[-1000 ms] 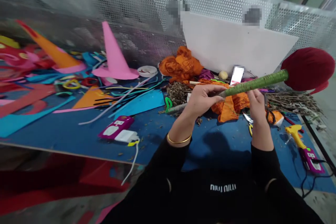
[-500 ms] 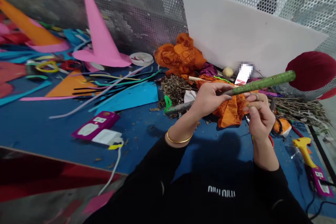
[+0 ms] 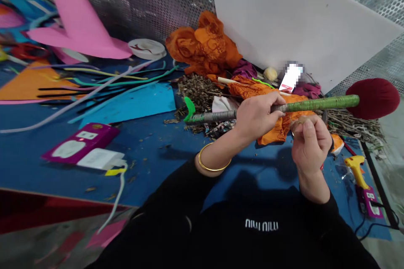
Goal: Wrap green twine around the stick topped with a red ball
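My left hand (image 3: 257, 117), a gold bangle at its wrist, is closed around a long stick (image 3: 325, 103). Grey winding covers the stick's left part and green winding its right part. A round dark red cloth head (image 3: 372, 98) sits on the right end; a bright green fuzzy curl (image 3: 190, 108) is at the left end. Just below the green part, my right hand (image 3: 311, 145) is pinched shut, apart from the stick. What its fingertips hold, if anything, is too small to make out. Orange cloth (image 3: 274, 128) lies behind both hands.
A pink cone hat (image 3: 78, 17), blue sheet (image 3: 135, 105) and coloured strips lie left. A purple power strip (image 3: 80, 143) with a white charger is near the front edge. A lit phone (image 3: 290, 77) leans by a white board (image 3: 284, 21). A yellow glue gun (image 3: 356, 168) stands right.
The stick has tipped closer to level, its red head now lower. My right hand has moved slightly down from the stick, still pinched. The view has shifted, so the table things appear further left.
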